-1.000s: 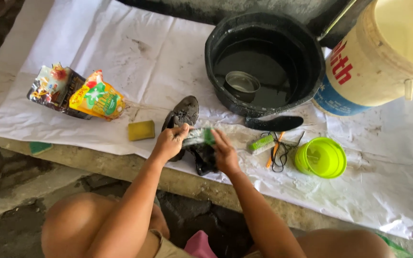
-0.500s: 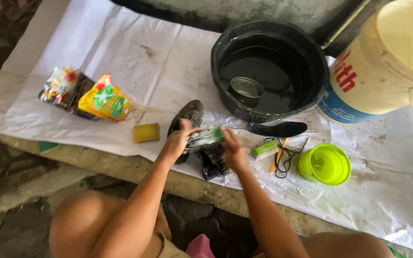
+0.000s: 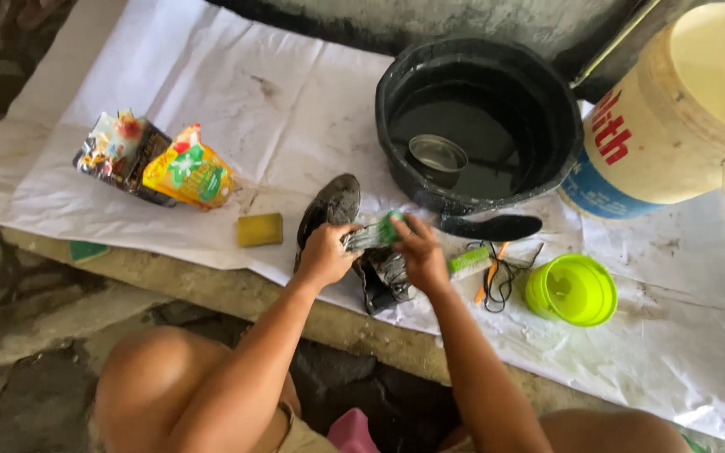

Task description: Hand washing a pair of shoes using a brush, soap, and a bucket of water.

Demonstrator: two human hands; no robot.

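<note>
Both my hands hold a small silver and green sachet (image 3: 372,234) between them, above a pair of dirty dark shoes. My left hand (image 3: 326,252) grips its left end; my right hand (image 3: 419,252) pinches its green right end. One shoe (image 3: 331,205) lies sole-up just beyond my left hand. The other shoe (image 3: 386,281) lies under my hands near the ledge. All of this rests on a stained white sheet (image 3: 237,101).
A black basin (image 3: 560,126) of water with a metal cup (image 3: 436,154) stands behind. A cream bucket (image 3: 681,117) is at right, a lime green bowl (image 3: 572,289) in front of it. A black insole (image 3: 492,226), green brush (image 3: 470,261), laces (image 3: 497,281), yellow sponge (image 3: 260,229) and colourful pouches (image 3: 154,165) lie around.
My hands and the sachet stay together over the shoes; the right hand has shifted slightly along the sachet's green end. The camera view has drifted a little.
</note>
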